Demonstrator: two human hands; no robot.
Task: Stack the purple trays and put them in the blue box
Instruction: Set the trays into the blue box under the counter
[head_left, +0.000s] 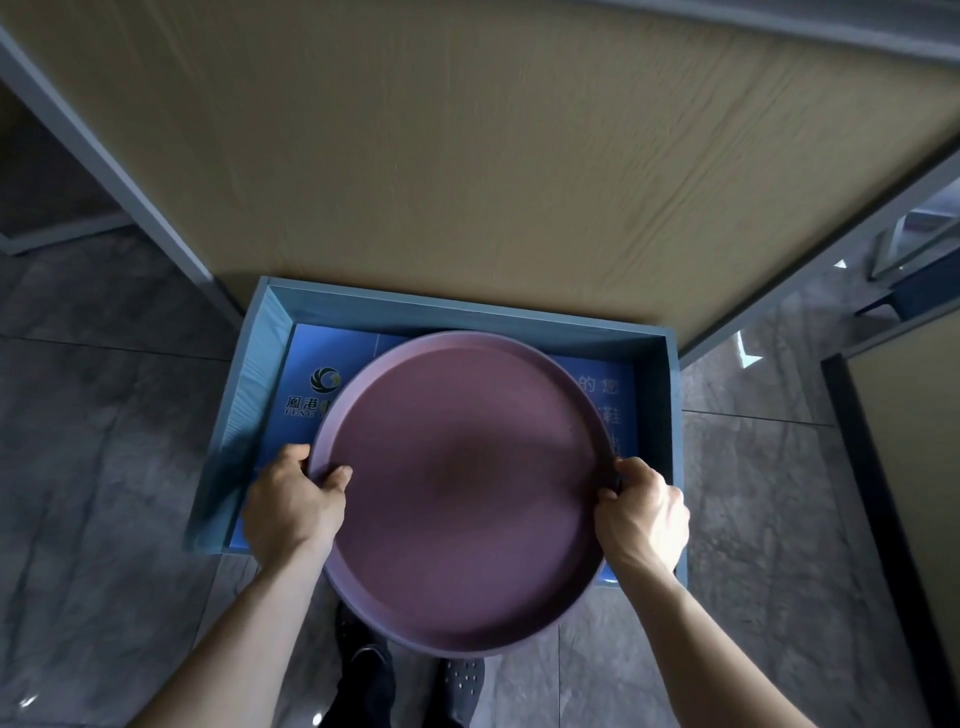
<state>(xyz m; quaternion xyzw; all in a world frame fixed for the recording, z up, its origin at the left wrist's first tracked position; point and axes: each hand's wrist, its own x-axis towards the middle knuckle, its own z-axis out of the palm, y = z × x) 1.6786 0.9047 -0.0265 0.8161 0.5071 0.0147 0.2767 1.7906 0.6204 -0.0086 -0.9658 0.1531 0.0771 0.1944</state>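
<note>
- A round purple tray (462, 493) is held level between the two hands, above the open blue box (249, 374), and its far half covers the middle of the box floor.
- Whether this is one tray or a stack cannot be told from above; only one top surface and one raised rim show.
- The left hand (293, 501) takes the tray's left rim: the thumb (337, 475) lies curled over the rim onto the inner face, and the other fingers go under the edge out of sight, so this grip is closed on the tray.
- The right hand (641, 512) takes the opposite rim at about the same height, fingers wrapped around the edge and knuckles up; this grip too is clamped on the tray.
- The tray thus spans the gap between the two grips, with its centre midway between them and its near edge reaching back toward the person's body.
- The near edge of the tray overhangs the front wall of the box and hides part of it.
- The box sits on a grey tiled floor (104, 467), its far wall just against the edge of a tan tabletop (493, 156).
- Printed lettering and a logo show on the bright blue floor of the box, partly hidden by the tray.
- Dark shoes (363, 670) show on the floor below the tray.
</note>
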